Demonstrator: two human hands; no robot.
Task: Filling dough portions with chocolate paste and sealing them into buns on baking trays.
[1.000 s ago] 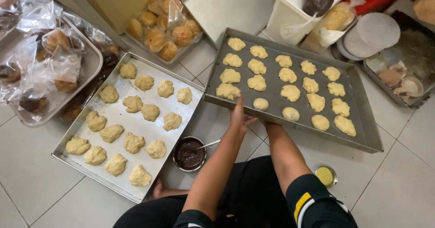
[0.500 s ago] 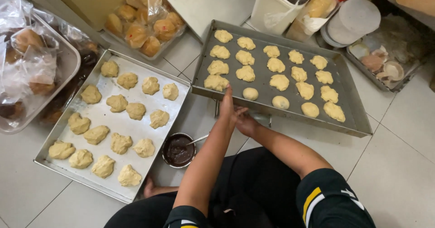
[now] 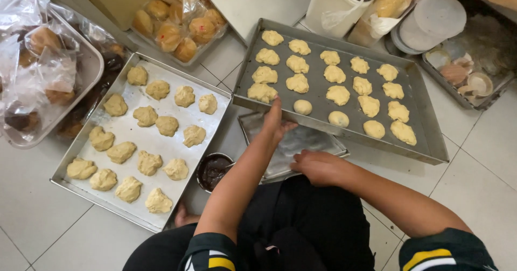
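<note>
1. Right hand (image 3: 318,167) has dropped back from the dark tray (image 3: 425,141) to the lap, loosely curled, holding nothing.
2. Left hand (image 3: 276,121) pushes that tray's near edge, fingers flat, unclamped.
3. Foil tray (image 3: 301,141) lies underneath; sauce bowl (image 3: 212,169) and light tray (image 3: 161,101) crowd left.

The left hand (image 3: 276,121) now presses fingertips against the near rim of the dark baking tray (image 3: 425,144), which sits further from the body than a second ago, uncovering a smaller empty tray (image 3: 293,144) beneath; the right hand (image 3: 318,167) has dropped back to that smaller tray's near edge
</note>
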